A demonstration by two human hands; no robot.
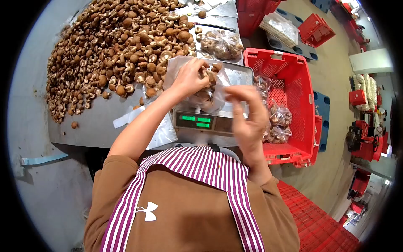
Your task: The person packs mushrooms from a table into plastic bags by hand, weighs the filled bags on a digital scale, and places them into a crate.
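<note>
On the scale's metal pan (pixel 241 76) lies a clear plastic bag (pixel 176 67) with brown shiitake mushrooms (pixel 205 93) in it. My left hand (pixel 191 79) reaches into the bag's mouth, its fingers curled round a mushroom that they partly hide. Just right of the bag, my right hand (pixel 250 115) is smeared by motion, with its fingertips near the plastic edge; whether it grips the film does not show. Below the pan, the scale's display (pixel 195 121) glows green.
A large heap of loose mushrooms (pixel 113 46) covers the table's left and far side. A filled bag (pixel 221 44) lies behind the scale. Right of it, a red crate (pixel 296 94) holds several filled bags (pixel 280 115). Flat plastic bags (pixel 161 133) lie at the near table edge.
</note>
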